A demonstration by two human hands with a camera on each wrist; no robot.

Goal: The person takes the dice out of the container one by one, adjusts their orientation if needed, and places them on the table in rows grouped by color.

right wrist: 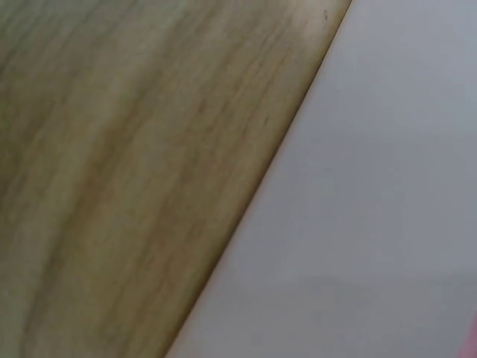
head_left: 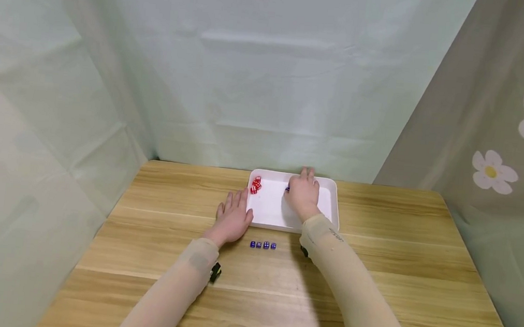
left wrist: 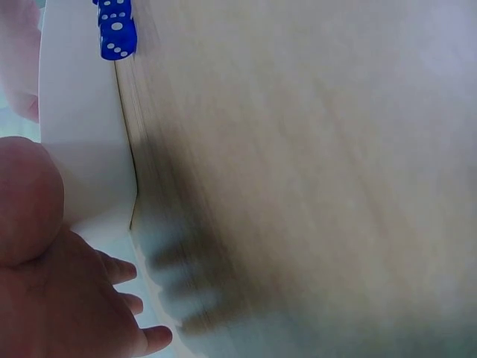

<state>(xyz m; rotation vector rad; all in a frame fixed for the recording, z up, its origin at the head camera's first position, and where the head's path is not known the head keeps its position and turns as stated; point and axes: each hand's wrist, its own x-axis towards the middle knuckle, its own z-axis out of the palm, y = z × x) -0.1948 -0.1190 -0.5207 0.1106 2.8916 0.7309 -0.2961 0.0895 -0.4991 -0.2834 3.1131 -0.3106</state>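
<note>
A white tray lies at the back of the table. Against its front left corner rests my left hand, fingers extended and thumb along the rim; the left wrist view shows this hand beside the tray's wall. Over the tray's right half, my right hand pinches a blue die between thumb and index finger, other fingers stretched toward the back rim. The die is mostly hidden. Several red dice sit clustered in the tray's back left corner.
Several blue dice stand in a row on the wooden table, just before the tray. Pale cloth hangs behind the table and at its sides. The right wrist view shows mainly table and tray wall.
</note>
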